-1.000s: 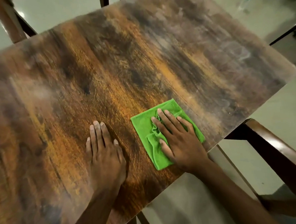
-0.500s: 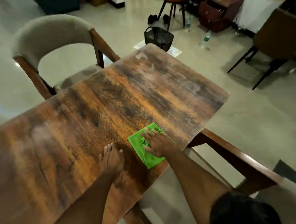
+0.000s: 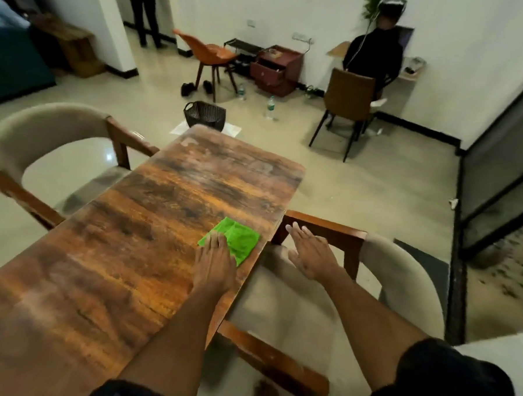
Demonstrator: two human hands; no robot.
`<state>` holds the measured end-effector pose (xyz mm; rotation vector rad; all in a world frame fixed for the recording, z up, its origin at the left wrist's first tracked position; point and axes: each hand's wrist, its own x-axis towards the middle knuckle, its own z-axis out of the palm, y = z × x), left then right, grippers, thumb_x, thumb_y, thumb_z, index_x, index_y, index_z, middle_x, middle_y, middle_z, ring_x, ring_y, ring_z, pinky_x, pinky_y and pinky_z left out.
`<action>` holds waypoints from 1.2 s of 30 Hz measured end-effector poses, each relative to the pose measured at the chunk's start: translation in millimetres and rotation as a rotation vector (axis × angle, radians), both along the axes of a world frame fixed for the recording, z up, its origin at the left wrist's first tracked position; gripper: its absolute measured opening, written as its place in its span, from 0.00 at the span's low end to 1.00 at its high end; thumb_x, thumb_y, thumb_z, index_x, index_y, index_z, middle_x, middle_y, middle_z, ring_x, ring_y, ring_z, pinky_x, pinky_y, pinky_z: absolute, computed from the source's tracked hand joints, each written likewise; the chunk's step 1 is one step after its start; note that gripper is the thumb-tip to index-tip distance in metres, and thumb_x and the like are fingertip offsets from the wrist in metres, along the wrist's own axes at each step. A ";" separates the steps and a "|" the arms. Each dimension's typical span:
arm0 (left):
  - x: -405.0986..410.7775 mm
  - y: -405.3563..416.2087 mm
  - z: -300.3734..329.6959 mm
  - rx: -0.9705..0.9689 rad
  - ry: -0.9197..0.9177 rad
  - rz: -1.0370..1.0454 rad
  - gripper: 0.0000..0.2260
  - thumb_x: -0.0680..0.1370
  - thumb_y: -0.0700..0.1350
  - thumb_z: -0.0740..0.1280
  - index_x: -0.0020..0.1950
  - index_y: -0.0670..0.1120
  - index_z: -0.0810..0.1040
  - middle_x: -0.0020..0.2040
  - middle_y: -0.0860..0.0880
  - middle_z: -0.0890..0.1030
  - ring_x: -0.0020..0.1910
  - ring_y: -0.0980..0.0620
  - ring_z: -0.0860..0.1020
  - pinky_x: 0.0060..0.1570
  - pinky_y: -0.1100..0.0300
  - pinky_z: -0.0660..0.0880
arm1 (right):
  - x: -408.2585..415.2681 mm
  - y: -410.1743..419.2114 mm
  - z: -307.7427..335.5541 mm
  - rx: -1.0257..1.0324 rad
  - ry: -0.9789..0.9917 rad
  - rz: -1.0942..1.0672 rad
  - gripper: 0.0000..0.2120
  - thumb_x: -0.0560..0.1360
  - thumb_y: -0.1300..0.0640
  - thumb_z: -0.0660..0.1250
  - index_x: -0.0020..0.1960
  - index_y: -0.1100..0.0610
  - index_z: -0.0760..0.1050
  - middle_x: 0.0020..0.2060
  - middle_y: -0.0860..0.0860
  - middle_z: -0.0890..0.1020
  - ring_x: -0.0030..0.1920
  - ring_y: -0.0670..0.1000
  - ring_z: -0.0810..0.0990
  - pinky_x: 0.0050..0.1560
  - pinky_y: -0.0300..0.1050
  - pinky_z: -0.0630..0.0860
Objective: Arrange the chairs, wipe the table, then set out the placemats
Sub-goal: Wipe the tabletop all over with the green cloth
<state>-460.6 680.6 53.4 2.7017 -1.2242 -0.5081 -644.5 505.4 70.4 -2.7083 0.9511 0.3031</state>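
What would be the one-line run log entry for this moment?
phase: wiping | left hand: flat on green cloth, wooden table | right hand: open, over beige chair

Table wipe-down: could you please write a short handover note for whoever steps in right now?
Left hand: flat on the green cloth, fingers straight, near the table right edge.
Right hand: open, holding nothing, off the table over the right chair.
Chairs: the right chair sits tucked at the table's right side, the left chair at its left side.
Done: chairs look arranged; how far the wiping has got cannot be told.
Left: finish wiping, then set out placemats; none are in view.
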 end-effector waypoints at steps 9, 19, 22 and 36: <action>-41.5 -19.1 69.8 -0.129 -0.138 -0.214 0.30 0.87 0.49 0.56 0.85 0.39 0.52 0.86 0.39 0.54 0.86 0.41 0.54 0.82 0.45 0.55 | -71.1 13.1 70.2 -0.174 -0.083 -0.176 0.31 0.89 0.46 0.55 0.87 0.56 0.51 0.86 0.55 0.57 0.85 0.58 0.57 0.79 0.59 0.61; -101.8 -32.1 62.6 -0.103 -0.152 -0.331 0.30 0.87 0.50 0.55 0.86 0.40 0.51 0.86 0.38 0.55 0.86 0.41 0.54 0.81 0.44 0.55 | -172.1 26.4 76.2 -0.206 -0.100 -0.344 0.31 0.89 0.46 0.54 0.87 0.57 0.51 0.86 0.56 0.58 0.85 0.57 0.57 0.81 0.58 0.59; -133.7 -39.5 56.4 -0.088 -0.179 -0.401 0.31 0.86 0.50 0.56 0.85 0.39 0.51 0.85 0.38 0.56 0.85 0.41 0.56 0.81 0.44 0.57 | -216.1 32.1 67.5 -0.224 -0.106 -0.376 0.30 0.88 0.46 0.55 0.86 0.57 0.53 0.84 0.56 0.61 0.84 0.57 0.60 0.80 0.58 0.62; -343.2 -79.5 31.0 -0.011 -0.073 -0.461 0.29 0.88 0.50 0.54 0.86 0.41 0.49 0.86 0.40 0.55 0.86 0.42 0.53 0.83 0.43 0.53 | -450.3 17.3 -2.4 -0.161 -0.149 -0.524 0.31 0.89 0.45 0.53 0.87 0.55 0.50 0.87 0.54 0.53 0.87 0.55 0.52 0.82 0.54 0.57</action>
